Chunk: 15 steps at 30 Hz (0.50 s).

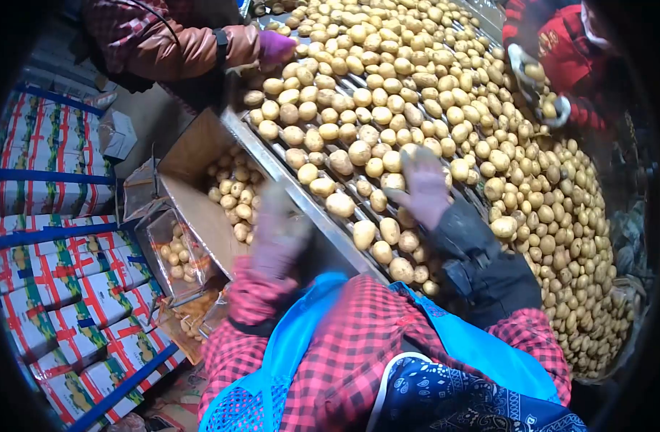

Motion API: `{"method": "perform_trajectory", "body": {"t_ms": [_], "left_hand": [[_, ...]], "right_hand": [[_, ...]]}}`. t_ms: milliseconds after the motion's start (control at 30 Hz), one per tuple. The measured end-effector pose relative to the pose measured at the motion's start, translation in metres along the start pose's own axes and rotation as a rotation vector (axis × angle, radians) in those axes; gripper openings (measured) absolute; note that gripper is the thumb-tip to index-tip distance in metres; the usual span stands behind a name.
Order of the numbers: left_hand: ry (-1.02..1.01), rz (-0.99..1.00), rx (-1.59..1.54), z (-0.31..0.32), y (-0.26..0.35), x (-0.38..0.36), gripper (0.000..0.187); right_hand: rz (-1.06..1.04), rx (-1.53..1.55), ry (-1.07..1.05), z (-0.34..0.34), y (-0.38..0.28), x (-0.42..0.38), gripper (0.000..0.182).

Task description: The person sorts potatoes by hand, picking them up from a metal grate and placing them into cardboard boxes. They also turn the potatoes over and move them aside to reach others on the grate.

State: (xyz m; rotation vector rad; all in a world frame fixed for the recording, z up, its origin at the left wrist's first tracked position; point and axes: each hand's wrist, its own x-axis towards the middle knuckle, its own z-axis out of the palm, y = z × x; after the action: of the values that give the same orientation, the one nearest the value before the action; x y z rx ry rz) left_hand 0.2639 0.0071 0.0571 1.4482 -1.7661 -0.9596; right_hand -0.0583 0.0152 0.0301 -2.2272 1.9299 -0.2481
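Note:
Many potatoes [359,153] lie on a slatted sorting table [271,160] with a metal edge in front of me. My right hand [425,191], in a purplish glove under a dark sleeve cover, rests over the potatoes with its fingers stretched out and thumb apart. Some potatoes touch its fingertips, but none is gripped. My left hand [281,229], also gloved, is beside the table's metal edge, above the side of an open cardboard box [200,189] with potatoes inside. Motion smears its fingers, so I cannot make out what they hold.
At the upper left, a co-worker's purple-gloved hand [277,47] reaches the potatoes. Another person's white-gloved hands [557,111] hold potatoes at the upper right. Printed cartons [56,288] are stacked at left, near a clear-sided container [173,255] of potatoes.

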Motion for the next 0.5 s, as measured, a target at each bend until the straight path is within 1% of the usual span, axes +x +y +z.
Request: {"method": "perform_trajectory", "body": {"t_ms": [33, 67, 100, 133, 167, 200, 233, 267, 333, 367, 400, 467, 500], "left_hand": [[-0.133, 0.365, 0.173, 0.040, 0.022, -0.007, 0.053], [-0.282, 0.404, 0.158, 0.088, 0.011, -0.018, 0.057], [-0.381, 0.409, 0.383, 0.114, 0.021, -0.025, 0.056], [-0.472, 0.409, 0.614, 0.128, 0.028, -0.028, 0.055], [-0.475, 0.407, 0.628, 0.128, 0.030, -0.022, 0.055], [-0.581, 0.331, 0.664, 0.128, 0.032, -0.008, 0.055], [-0.685, 0.251, 0.698, 0.126, 0.033, 0.005, 0.055], [-0.608, 0.233, 0.672, 0.124, 0.025, 0.008, 0.050], [-0.358, 0.427, 0.696, 0.123, -0.002, 0.018, 0.047], [-0.323, 0.472, 0.664, 0.118, -0.002, 0.025, 0.038], [-0.322, 0.475, 0.664, 0.114, -0.004, 0.031, 0.038], [-0.399, 0.428, 0.624, 0.102, -0.010, 0.042, 0.033], [-0.366, 0.400, 0.534, 0.095, -0.012, 0.048, 0.031]], "right_hand": [[-0.034, 0.027, -0.041, -0.002, -0.013, 0.020, 0.078], [-0.064, 0.058, -0.080, -0.002, -0.028, 0.039, 0.079], [-0.126, 0.008, -0.010, 0.015, -0.037, 0.060, 0.081], [-0.194, -0.041, 0.062, 0.036, -0.042, 0.079, 0.083], [-0.216, -0.027, 0.036, 0.051, -0.046, 0.094, 0.082], [-0.242, -0.013, 0.010, 0.059, -0.049, 0.105, 0.081], [-0.258, 0.007, -0.086, 0.052, -0.048, 0.109, 0.081], [-0.337, 0.158, -0.093, 0.047, -0.036, 0.110, 0.078], [-0.272, 0.605, 0.010, 0.039, -0.015, 0.093, 0.075], [-0.188, 0.618, 0.076, 0.022, -0.005, 0.074, 0.073], [-0.106, 0.627, 0.138, 0.004, 0.004, 0.045, 0.071], [-0.031, 0.439, 0.290, -0.011, 0.031, -0.008, 0.071], [0.051, 0.372, 0.295, -0.023, 0.036, -0.032, 0.072]]}}
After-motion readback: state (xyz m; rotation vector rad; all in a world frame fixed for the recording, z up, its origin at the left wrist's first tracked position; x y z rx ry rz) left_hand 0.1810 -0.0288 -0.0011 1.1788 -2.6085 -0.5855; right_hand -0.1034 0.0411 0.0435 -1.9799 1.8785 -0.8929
